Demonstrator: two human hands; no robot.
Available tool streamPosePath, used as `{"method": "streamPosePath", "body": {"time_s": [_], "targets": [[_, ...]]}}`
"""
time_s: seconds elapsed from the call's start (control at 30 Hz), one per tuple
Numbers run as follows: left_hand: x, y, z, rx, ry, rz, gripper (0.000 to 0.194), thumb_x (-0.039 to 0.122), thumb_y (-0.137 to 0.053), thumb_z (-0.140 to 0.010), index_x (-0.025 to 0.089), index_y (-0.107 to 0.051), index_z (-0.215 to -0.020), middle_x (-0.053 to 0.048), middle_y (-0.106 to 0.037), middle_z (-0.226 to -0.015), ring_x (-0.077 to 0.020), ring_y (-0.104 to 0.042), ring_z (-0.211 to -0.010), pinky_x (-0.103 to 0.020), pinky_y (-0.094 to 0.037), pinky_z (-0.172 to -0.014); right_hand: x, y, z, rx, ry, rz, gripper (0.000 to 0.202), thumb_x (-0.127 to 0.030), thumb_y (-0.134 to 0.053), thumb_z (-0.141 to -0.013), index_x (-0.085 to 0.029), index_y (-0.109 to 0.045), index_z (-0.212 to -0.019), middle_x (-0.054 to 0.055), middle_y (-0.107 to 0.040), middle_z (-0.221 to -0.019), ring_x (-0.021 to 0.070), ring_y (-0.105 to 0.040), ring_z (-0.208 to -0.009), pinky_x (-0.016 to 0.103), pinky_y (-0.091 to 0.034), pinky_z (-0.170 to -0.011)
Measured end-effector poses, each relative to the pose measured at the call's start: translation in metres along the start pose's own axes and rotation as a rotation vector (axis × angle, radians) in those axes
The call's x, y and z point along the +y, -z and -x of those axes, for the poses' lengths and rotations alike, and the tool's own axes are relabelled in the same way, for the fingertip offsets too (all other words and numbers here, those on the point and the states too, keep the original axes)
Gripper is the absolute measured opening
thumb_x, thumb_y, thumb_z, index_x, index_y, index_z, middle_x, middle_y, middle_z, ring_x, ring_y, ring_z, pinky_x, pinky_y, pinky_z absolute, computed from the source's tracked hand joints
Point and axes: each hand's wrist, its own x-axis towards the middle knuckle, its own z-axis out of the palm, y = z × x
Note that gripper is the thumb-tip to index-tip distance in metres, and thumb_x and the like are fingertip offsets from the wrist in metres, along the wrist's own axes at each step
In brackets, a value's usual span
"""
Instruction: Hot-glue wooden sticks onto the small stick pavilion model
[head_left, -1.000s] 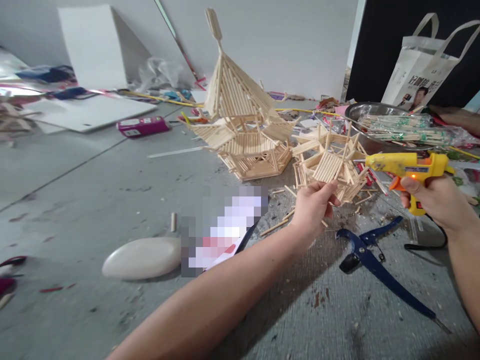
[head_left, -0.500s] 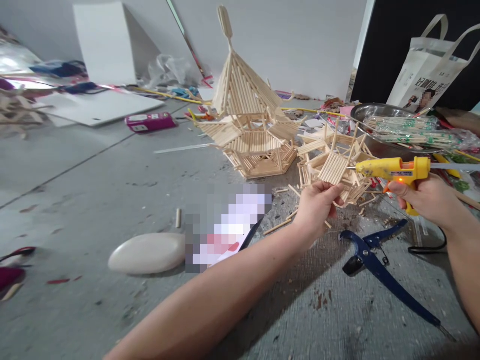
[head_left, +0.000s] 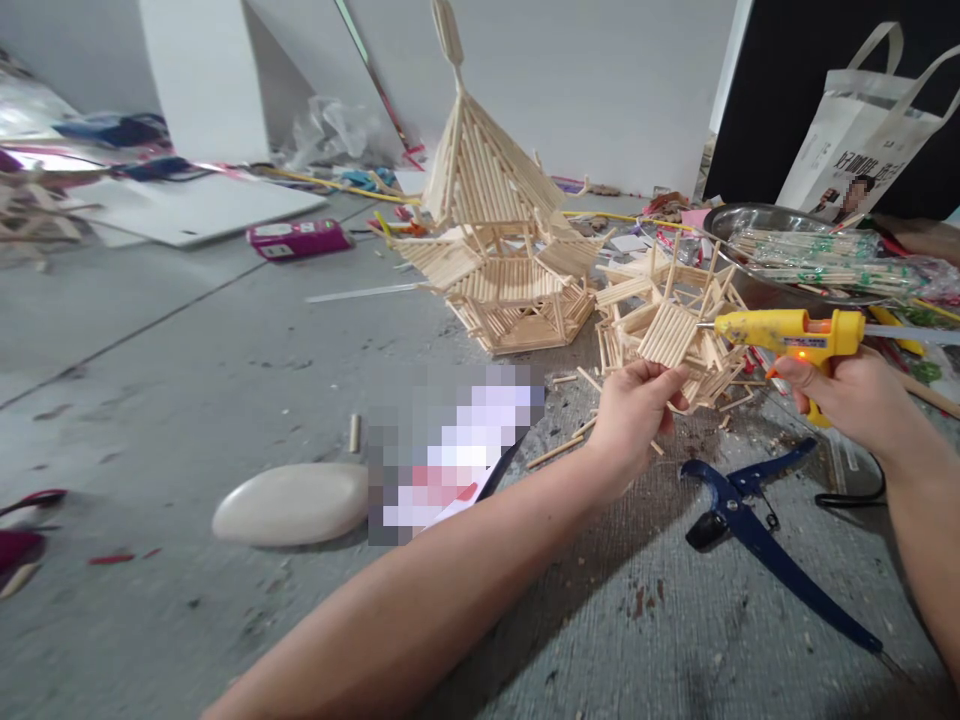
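Note:
My left hand (head_left: pixel 637 405) pinches the lower edge of a small panel of wooden sticks (head_left: pixel 669 335). A yellow glue gun (head_left: pixel 787 332) is gripped in my right hand (head_left: pixel 851 395), its nozzle pointing left at the panel's right edge. An orange light glows on its body. Behind the panel sits a partly built stick structure (head_left: pixel 705 375) with upright sticks. To its left stands a larger stick pavilion (head_left: pixel 517 280) with a pointed roof and a finial.
Blue cutters (head_left: pixel 780 560) lie on the floor below my right hand. A metal bowl (head_left: pixel 739 225) holds wrapped sticks, near a white bag (head_left: pixel 851 150). At left are a pale oval object (head_left: pixel 292 503), a purple pack (head_left: pixel 298 241) and a white board (head_left: pixel 202 207).
The view has shifted slightly. The glue gun's nozzle and the panel keep nearly the same places, and both hands still hold what they held.

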Motion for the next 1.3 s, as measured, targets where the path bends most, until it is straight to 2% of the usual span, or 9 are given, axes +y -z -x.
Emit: {"method": "streamPosePath", "body": {"time_s": [0.2,0.43,0.7,0.8,1.07,1.3], "targets": [[-0.0009,0.0004,0.0,0.0,-0.01,-0.004,0.021,0.019,-0.061,-0.074,0.016,-0.05,-0.057,0.005,-0.052,-0.043,-0.0027,-0.037,-0.029,-0.017,-0.025,-0.031,0.0008,-0.002,-0.0009,0.007,-0.013,-0.015,0.053,-0.072,-0.047,-0.067,-0.021,-0.052,-0.053,0.0,-0.053,-0.044,0.0143,-0.051,-0.046,0.033,-0.04,-0.057],[-0.0016,0.0006,0.0001,0.003,-0.025,-0.023,0.021,0.019,-0.061,-0.074,0.016,-0.049,-0.057,0.005,-0.052,-0.043,-0.0028,-0.037,-0.029,-0.017,-0.025,-0.031,0.0023,-0.0034,0.001,-0.003,-0.044,-0.083,0.05,-0.07,-0.049,-0.066,-0.021,-0.056,-0.062,-0.001,-0.052,-0.045,0.0138,-0.049,-0.045,0.032,-0.039,-0.052],[-0.0031,0.002,0.0015,-0.026,-0.022,0.011,0.016,0.017,-0.065,-0.07,0.016,-0.051,-0.063,0.006,-0.05,-0.046,-0.003,-0.039,-0.033,-0.016,-0.027,-0.031,0.0003,-0.0008,0.005,-0.004,-0.035,-0.203,0.048,-0.067,-0.051,-0.068,-0.019,-0.054,-0.064,-0.003,-0.051,-0.044,0.0106,-0.047,-0.042,0.027,-0.038,-0.046],[-0.004,0.0038,0.0025,-0.041,-0.017,0.022,0.015,0.016,-0.065,-0.069,0.016,-0.051,-0.065,0.006,-0.049,-0.046,-0.0036,-0.041,-0.036,-0.015,-0.028,-0.031,0.0018,0.0,0.0054,0.002,-0.041,-0.175,0.048,-0.067,-0.051,-0.068,-0.019,-0.054,-0.064,-0.002,-0.052,-0.044,0.0108,-0.047,-0.042,0.027,-0.038,-0.046],[-0.0053,0.0061,0.0031,-0.062,-0.021,-0.009,0.018,0.024,-0.064,-0.071,0.016,-0.051,-0.062,0.005,-0.05,-0.046,-0.0025,-0.037,-0.032,-0.016,-0.028,-0.032,0.006,-0.0032,0.0043,0.022,-0.031,-0.132,0.049,-0.068,-0.05,-0.068,-0.02,-0.058,-0.064,-0.002,-0.052,-0.044,0.0127,-0.048,-0.043,0.029,-0.039,-0.049],[-0.0039,0.006,0.0012,-0.063,-0.05,0.003,0.023,0.028,-0.062,-0.072,0.015,-0.049,-0.057,0.005,-0.051,-0.046,-0.0021,-0.038,-0.033,-0.015,-0.028,-0.034,0.0096,-0.0038,0.0025,-0.017,-0.008,-0.045,0.043,-0.061,-0.047,-0.076,-0.021,-0.055,-0.062,-0.001,-0.054,-0.048,0.0143,-0.052,-0.049,0.032,-0.04,-0.057]]}}
